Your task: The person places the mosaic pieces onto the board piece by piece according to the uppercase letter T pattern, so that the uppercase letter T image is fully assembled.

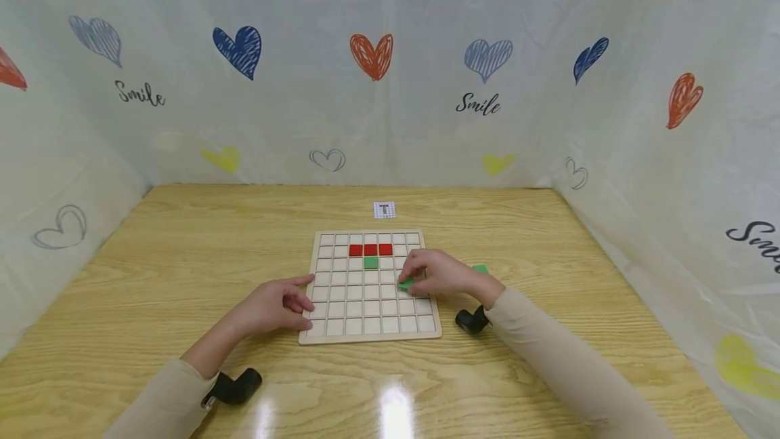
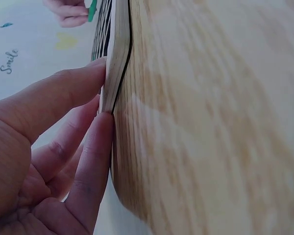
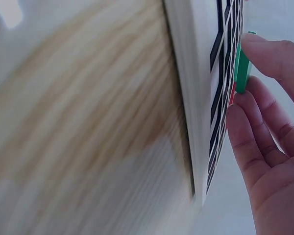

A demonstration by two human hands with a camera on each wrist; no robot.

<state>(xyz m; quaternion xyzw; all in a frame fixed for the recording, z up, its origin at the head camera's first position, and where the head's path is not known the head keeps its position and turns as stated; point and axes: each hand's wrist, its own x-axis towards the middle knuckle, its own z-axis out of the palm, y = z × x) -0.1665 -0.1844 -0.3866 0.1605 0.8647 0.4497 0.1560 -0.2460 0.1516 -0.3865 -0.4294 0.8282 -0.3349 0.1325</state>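
Observation:
A wooden grid board (image 1: 353, 309) lies flat on the table. In its upper part three red tiles (image 1: 370, 250) form a row, and a green tile (image 1: 370, 263) sits directly under the middle one. My right hand (image 1: 441, 271) pinches another green tile (image 3: 243, 71) between thumb and fingers, over the board's right side. At the board's left edge, my left hand (image 1: 274, 305) touches the rim with its thumb and fingertips, as the left wrist view shows up close. One more green tile (image 1: 481, 269) lies on the table behind the right wrist, partly hidden.
Beyond the board lies a small card (image 1: 384, 209) printed with a T-like figure on a grid. The wooden table (image 1: 213, 236) is bordered by white curtains (image 1: 420, 134) with hearts and lettering. A black wrist mount (image 1: 472, 322) juts from each sleeve.

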